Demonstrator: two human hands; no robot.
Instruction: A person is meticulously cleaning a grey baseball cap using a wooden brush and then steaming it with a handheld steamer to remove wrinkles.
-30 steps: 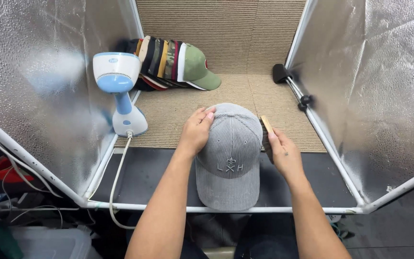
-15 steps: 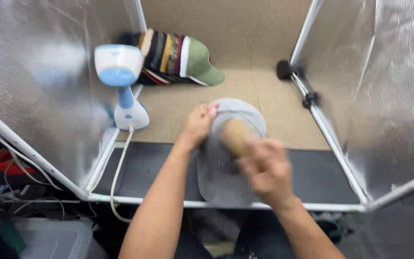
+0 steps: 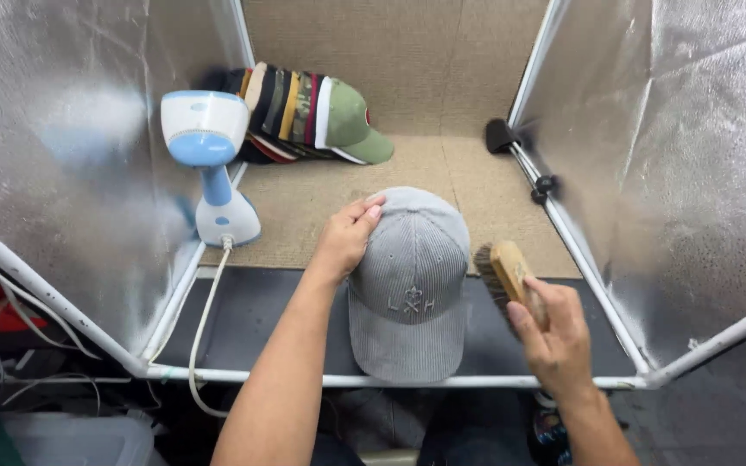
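A grey corduroy cap (image 3: 412,280) lies in the middle of the booth floor, its brim pointing toward me. My left hand (image 3: 347,239) rests on the cap's left side and steadies it. My right hand (image 3: 553,332) grips a wooden brush (image 3: 504,272) with dark bristles, held just to the right of the cap, bristles facing it and a little apart from the fabric.
A blue and white garment steamer (image 3: 209,160) stands at the left, its white cord (image 3: 203,324) trailing over the front rail. A row of stacked caps (image 3: 308,112) lies at the back. Reflective silver panels (image 3: 62,138) wall both sides. A black clamp (image 3: 501,135) sits at the right rail.
My right hand swept the brush across the cap's crown half a second ago and has now drawn back to the cap's right side. My left hand stayed on the cap.
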